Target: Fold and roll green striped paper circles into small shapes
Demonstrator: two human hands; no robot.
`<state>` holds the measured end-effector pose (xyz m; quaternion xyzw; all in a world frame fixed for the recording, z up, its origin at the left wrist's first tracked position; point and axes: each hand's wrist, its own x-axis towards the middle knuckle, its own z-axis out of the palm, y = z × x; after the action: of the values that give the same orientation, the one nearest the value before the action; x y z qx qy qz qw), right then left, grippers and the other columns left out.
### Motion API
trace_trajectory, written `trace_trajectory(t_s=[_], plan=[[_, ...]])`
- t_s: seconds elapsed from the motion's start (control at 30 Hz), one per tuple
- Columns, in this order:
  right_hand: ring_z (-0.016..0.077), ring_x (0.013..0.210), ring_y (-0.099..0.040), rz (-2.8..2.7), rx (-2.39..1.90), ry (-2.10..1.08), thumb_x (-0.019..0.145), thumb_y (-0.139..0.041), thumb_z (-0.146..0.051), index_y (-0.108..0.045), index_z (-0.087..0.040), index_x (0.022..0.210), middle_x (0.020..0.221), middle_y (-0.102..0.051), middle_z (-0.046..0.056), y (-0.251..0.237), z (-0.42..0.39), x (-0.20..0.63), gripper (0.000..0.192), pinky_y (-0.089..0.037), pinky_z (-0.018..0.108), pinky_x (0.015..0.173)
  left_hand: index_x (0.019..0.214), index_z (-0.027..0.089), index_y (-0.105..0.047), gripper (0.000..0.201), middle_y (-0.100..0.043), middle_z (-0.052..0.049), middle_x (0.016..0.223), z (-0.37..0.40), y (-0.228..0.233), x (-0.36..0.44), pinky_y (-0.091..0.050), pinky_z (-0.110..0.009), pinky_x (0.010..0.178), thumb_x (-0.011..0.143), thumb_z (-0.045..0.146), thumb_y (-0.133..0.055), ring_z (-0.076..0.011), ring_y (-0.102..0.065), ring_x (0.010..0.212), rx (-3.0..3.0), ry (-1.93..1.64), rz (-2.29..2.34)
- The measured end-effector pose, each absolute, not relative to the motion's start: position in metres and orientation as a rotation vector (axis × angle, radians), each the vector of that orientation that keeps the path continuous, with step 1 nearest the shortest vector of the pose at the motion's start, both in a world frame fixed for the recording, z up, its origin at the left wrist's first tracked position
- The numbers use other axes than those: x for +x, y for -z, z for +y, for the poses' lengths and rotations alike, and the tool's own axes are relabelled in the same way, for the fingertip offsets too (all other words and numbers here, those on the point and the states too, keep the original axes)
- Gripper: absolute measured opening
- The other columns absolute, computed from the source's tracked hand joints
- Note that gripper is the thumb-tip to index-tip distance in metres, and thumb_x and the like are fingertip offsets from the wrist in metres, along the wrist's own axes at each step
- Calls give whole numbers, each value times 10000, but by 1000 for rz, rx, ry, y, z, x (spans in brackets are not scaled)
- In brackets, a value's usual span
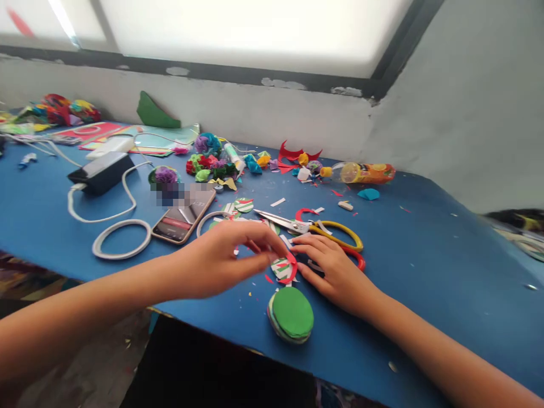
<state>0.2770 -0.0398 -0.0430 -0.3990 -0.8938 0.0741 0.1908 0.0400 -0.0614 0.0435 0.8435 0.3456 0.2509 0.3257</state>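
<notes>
1. The left hand arches above the blue table, thumb and index fingertips slightly apart. Its index fingertip is at the upper end of a curved red paper strip; whether it presses on the paper cannot be told.
2. The strip lies along the right edge of a striped paper disc, between the two hands and just below the left fingertips.
3. The right hand lies palm down, fingers loosely spread, thumb apart from the index finger. Its thumb tip is just beside the strip's right edge.
4. The left forearm slants in from the lower left, wrist bent; the right forearm comes in from the lower right, low over the tabletop.
5. Nearer the table's front edge is a stack of round paper pieces, green on top.
6. Beyond the right hand lie scissors with yellow and red handles, blades pointing left.
7. Farther left are a smartphone and a looped white cable; toward the wall, a plastic bottle on its side.
</notes>
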Motion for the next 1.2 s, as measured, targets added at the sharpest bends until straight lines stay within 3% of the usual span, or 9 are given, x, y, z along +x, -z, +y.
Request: trace_trajectory(t_s=[0.13, 0.3, 0.5, 0.8, 0.97, 1.2], plan=[[232, 1123, -500, -2522, -1118, -196, 843, -479, -287, -578, -194, 1080, 1179, -575, 80, 47, -40, 277, 273, -409, 473, 961, 936, 217, -629, 174, -663, -9, 916, -86, -50, -8, -479, -236, 780, 862, 244, -474, -128, -613, 823, 2756, -518, 1113], [241, 1105, -514, -2489, -1113, -194, 839, -485, -305, -586, -201, 1056, 1153, -588, 77, 51, -40, 277, 260, -426, 489, 933, 1094, 163, -572, 427, -566, -102, 1172, -94, -11, -105, -415, -393, 961, 829, 483, -473, -257, -536, 1084, 2453, -362, 2032], [244, 1074, -536, -2410, -1107, -247, 833, -498, -292, -607, -204, 1002, 1120, -603, 82, 52, -39, 276, 220, -433, 487, 916, 996, 191, -543, 318, -579, -43, 1118, -116, -1, -136, -408, -361, 962, 903, 422, -345, -218, -537, 1059, 2194, -334, 2146], [210, 987, -565, -2084, -1066, -343, 831, -488, -217, -602, -191, 902, 987, -629, 73, 43, -42, 273, 137, -447, 407, 877, 967, 238, -512, 202, -567, -4, 1073, -111, -14, -117, -434, -389, 923, 902, 363, -368, -193, -565, 984, 2343, -493, 2283], [155, 693, -544, -1951, -1098, -347, 817, -497, -206, -579, -190, 829, 716, -566, 22, 43, -40, 275, 84, -473, 324, 701, 958, 266, -536, 131, -598, 32, 1019, -95, -27, -91, -469, -337, 884, 876, 329, -456, -145, -582, 923, 2625, -767, 2074], [137, 626, -523, -1912, -1100, -438, 825, -473, -219, -568, -188, 807, 715, -586, 24, 43, -40, 274, 102, -460, 279, 596, 920, 174, -620, 230, -651, -35, 990, -23, -41, -17, -475, -288, 828, 901, 281, -418, -136, -596, 886, 3187, -672, 1185]])
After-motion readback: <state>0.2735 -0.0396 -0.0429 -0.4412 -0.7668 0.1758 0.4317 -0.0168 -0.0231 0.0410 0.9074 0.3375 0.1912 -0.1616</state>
